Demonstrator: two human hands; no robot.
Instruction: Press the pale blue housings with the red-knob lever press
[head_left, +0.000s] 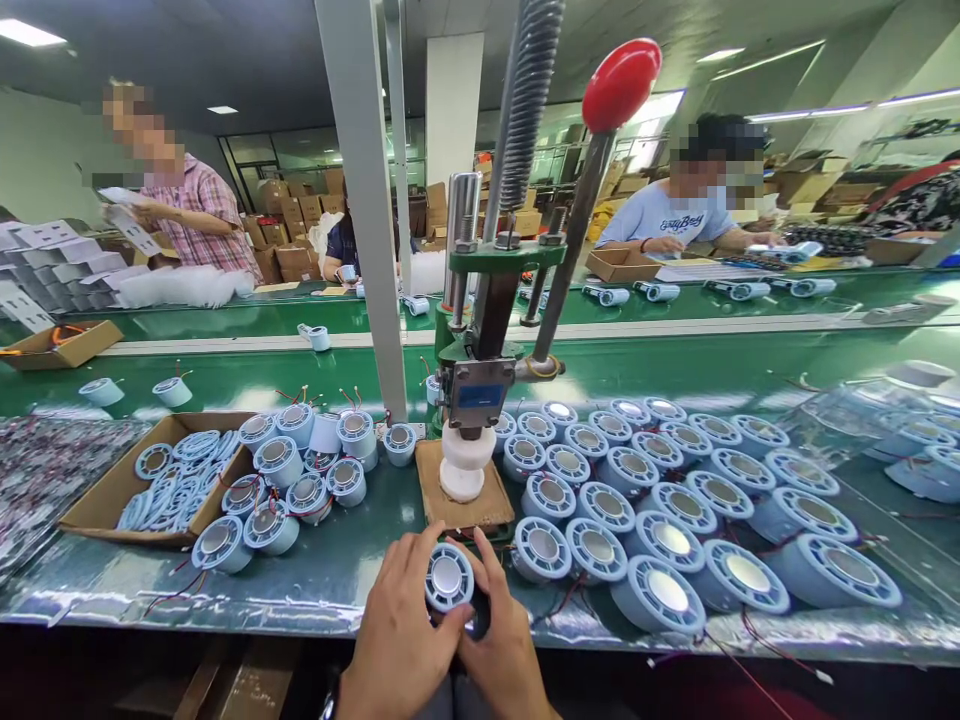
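Note:
At the table's front edge, my left hand (pixel 405 615) and my right hand (pixel 501 625) hold a light blue round fan housing (pixel 448 577) between them. Its slotted ring and silver centre disc face up. My fingers curl around both sides, with the thumbs at its lower edge. Just beyond stands a green hand press (pixel 480 385) with a red-knobbed lever (pixel 621 85). Its white round press head (pixel 469 448) sits above a white round block (pixel 461 482) on a cardboard-covered base (pixel 435 505).
Rows of blue housings (pixel 667 540) with thin wires fill the right side. More housings (pixel 274 525) cluster left, beside a cardboard box (pixel 97 505) of blue rings (pixel 176 490). A grey post (pixel 367 200) rises behind. Two people (pixel 199 210) (pixel 667 215) work across the green conveyor (pixel 712 345).

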